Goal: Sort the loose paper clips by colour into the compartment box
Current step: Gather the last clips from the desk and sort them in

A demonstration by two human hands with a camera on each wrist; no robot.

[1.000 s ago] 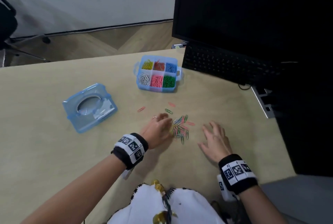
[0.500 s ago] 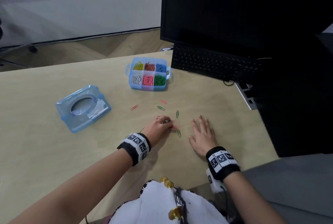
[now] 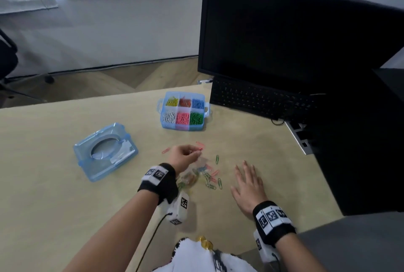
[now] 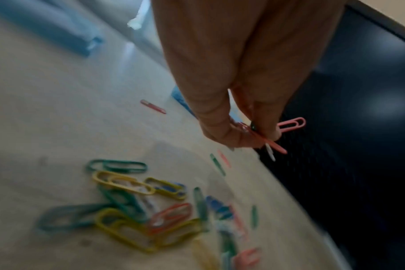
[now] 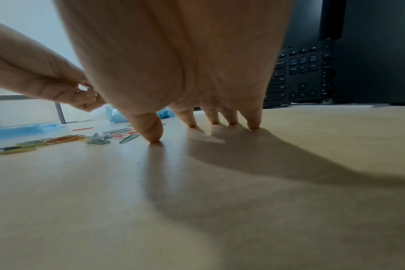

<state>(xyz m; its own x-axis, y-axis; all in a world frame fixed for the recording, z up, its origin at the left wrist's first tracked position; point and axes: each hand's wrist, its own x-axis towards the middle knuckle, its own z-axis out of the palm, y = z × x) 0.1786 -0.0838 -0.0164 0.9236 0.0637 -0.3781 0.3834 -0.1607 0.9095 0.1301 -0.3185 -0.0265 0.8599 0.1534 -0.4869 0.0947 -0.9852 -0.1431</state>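
Above pile (image 3: 203,176): left hand (image 3: 182,158), now lifted, pink clips (image 4: 289,126).

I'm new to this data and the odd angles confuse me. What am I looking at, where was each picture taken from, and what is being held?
No machine here: a person works with two bare hands and wears a camera on the head and one on each wrist.

The head view looks down on a desk. On it stand a compartment box with clips sorted by colour, its lid lying apart to the left, and a heap of loose paper clips between the hands. A monitor and keyboard stand behind.

The left wrist view looks along the left hand: its fingers pinch pink paper clips above the heap.

The right wrist view looks along the right hand, which holds nothing; its spread fingertips rest on the desk.
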